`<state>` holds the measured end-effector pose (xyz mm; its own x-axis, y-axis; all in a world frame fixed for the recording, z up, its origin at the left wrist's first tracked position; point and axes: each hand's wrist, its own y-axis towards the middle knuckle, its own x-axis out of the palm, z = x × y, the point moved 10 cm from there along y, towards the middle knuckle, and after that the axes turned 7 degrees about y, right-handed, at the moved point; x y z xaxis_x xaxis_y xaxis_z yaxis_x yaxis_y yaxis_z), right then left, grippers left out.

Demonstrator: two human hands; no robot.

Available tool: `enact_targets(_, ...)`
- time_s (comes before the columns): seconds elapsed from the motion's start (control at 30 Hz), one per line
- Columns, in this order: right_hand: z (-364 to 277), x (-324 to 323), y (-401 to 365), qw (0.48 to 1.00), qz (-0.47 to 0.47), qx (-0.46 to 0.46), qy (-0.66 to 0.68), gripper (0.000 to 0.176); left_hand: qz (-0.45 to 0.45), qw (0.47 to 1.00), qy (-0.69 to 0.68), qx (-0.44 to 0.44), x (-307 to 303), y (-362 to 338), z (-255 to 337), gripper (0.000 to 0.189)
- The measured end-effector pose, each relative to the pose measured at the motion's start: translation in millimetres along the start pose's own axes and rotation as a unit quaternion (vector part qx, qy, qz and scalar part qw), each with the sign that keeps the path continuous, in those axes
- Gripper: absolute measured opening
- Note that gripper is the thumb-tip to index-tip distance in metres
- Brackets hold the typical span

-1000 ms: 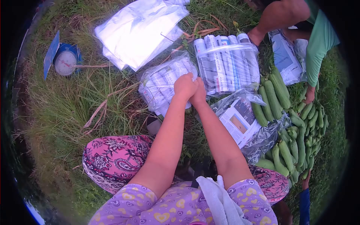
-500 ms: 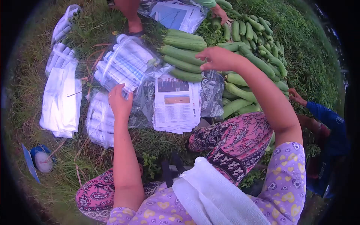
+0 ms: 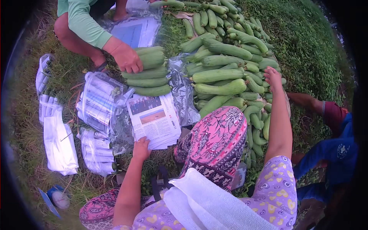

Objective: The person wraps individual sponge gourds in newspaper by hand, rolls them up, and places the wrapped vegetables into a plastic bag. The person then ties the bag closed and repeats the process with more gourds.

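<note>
My left hand (image 3: 142, 148) touches the near left edge of a stack of newspaper sheets (image 3: 155, 120), fingers loosely bent over the paper and apparently gripping nothing. To the right, my right hand (image 3: 273, 78) reaches over the far side of a large pile of green sponge gourds (image 3: 220, 75). Its fingers are apart, with no gourd held in them. Beyond the newspaper, a row of gourds (image 3: 149, 82) lies side by side. Another person's hand (image 3: 126, 57), below a green sleeve, rests on that row's far end.
Paper-wrapped bundles in clear plastic (image 3: 96, 101) lie on the grass at left. Beside them are white plastic bags (image 3: 61, 145) and a ball of string (image 3: 60, 199). Silvery plastic (image 3: 184, 92) lies under the newspaper. A person in blue (image 3: 337, 149) sits at right.
My right hand has left the gourd row and moved right, over the pile. My left hand has gone from the wrapped bundles to the newspaper's edge. The green-sleeved person's hand now reaches the row.
</note>
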<state>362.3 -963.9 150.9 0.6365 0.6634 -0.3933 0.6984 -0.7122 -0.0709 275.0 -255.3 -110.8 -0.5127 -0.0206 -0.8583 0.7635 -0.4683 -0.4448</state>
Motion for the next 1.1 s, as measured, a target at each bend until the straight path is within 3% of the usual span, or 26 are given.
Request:
enact_targets(0.07, 45, -1, 14, 0.984, -0.008, -0.062, -0.165, 0.047, -0.016, 1.000, 0.022, -0.001, 3, -2, -3, 0.053)
enact_targets(0.17, 48, 47, -22, 0.876, -0.016, -0.162, -0.455, 0.063, -0.027, 0.998, 0.049, 0.004, 4, -6, -4, 0.054)
enact_targets(0.27, 71, 81, -28, 0.863, -0.016, -0.173, -0.475, 0.067, -0.046, 0.996, 0.077, 0.002, 0, -6, -2, 0.054)
enact_targets(0.4, 61, 69, -31, 0.872, 0.041, -0.119, -0.473, 0.061, -0.053, 0.995, 0.088, 0.001, -1, -4, -5, 0.054)
enact_targets(0.5, 37, 13, -31, 0.915, 0.180, -0.096, -0.348, 0.061, -0.063, 0.994, 0.088, -0.005, 0, -1, -7, 0.056)
enact_targets(0.6, 31, -47, -5, 0.963, 0.186, -0.176, -0.083, 0.061, -0.057, 0.991, 0.119, -0.002, -1, 1, -4, 0.062)
enact_targets(0.67, -20, -41, -26, 0.970, 0.119, -0.186, 0.097, 0.058, -0.051, 0.989, 0.138, -0.005, -7, 5, -2, 0.067)
enact_targets(0.7, -53, -31, -50, 0.977, 0.130, -0.126, 0.110, 0.057, -0.049, 0.989, 0.141, -0.013, -10, 5, -1, 0.070)
enact_targets(0.73, -86, -14, -70, 0.976, 0.091, -0.135, 0.145, 0.058, -0.050, 0.988, 0.144, -0.026, -12, 4, -2, 0.072)
enact_targets(0.87, -155, 75, -111, 0.943, -0.176, -0.109, 0.260, 0.056, -0.020, 0.989, 0.141, -0.028, -2, 7, -10, 0.078)
enact_targets(0.97, -148, 192, -161, 0.902, -0.352, -0.073, 0.238, 0.056, -0.015, 0.989, 0.142, -0.027, 1, 8, -12, 0.080)
enact_targets(1.07, -100, 331, -217, 0.839, -0.486, 0.057, 0.240, 0.056, -0.037, 0.991, 0.121, -0.032, 3, 12, -18, 0.081)
enact_targets(1.1, -77, 367, -245, 0.820, -0.517, 0.097, 0.227, 0.054, -0.029, 0.992, 0.120, -0.033, 3, 13, -20, 0.072)
